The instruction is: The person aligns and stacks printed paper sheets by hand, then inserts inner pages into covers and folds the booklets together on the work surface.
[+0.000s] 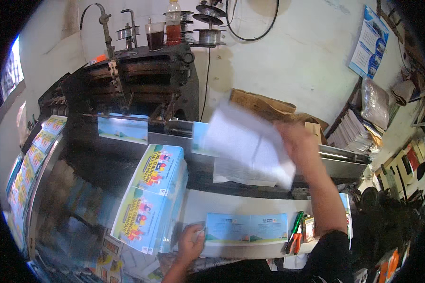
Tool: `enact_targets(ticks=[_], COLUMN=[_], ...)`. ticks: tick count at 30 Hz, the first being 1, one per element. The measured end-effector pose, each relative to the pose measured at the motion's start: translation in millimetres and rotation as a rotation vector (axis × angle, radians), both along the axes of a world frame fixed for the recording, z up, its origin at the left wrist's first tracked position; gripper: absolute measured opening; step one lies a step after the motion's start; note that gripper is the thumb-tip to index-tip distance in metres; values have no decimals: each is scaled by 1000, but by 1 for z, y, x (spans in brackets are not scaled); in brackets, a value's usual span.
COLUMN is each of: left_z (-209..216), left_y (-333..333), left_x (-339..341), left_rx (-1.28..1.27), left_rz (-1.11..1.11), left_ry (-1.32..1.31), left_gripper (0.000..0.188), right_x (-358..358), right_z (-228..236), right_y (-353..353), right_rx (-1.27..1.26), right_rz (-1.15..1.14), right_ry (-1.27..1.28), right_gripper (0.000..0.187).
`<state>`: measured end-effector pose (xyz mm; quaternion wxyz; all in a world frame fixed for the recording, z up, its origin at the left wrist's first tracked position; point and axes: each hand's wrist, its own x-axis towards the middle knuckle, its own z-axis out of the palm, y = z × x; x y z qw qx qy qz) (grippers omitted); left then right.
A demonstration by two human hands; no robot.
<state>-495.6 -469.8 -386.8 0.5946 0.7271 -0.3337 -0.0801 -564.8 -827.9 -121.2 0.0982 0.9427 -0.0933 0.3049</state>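
Note:
My right hand (295, 141), smeared by motion, is closed on the edge of some white paper sheets (250, 137), raised above the bench and also blurred. Below them lies another white sheet (241, 172). My left hand (191, 243) is curled at the near edge of the pale worktop (193, 203); what its fingertips pinch, if anything, I cannot make out. Just right of it a blue printed cover sheet (246, 228) lies flat. To its left stands a thick stack of colourful printed booklet covers (148, 198).
Pliers with red handles (294, 243) and a green-handled tool (297, 221) lie at the worktop's right. A dark machine (127, 80) stands behind, with a glass of dark drink (155, 35) and a bottle (173, 28) on top. More printed covers (35, 155) line the left rack.

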Motion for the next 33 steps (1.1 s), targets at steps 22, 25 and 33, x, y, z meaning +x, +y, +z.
enact_targets(ticks=[22, 25, 33], left_z=[11, 14, -8], left_y=[-1, -1, 6], left_x=[3, 4, 1], left_rx=[-3, -35, -177], left_rz=[-64, -81, -57], left_ry=[-26, -51, 85], left_gripper=[24, 25, 67], right_x=[-118, -150, -156], right_z=[-173, -194, -197], right_y=[118, 141, 117], right_rx=[266, 315, 642], right_rz=[243, 323, 353], right_ry=[811, 791, 885], right_gripper=[78, 82, 49])
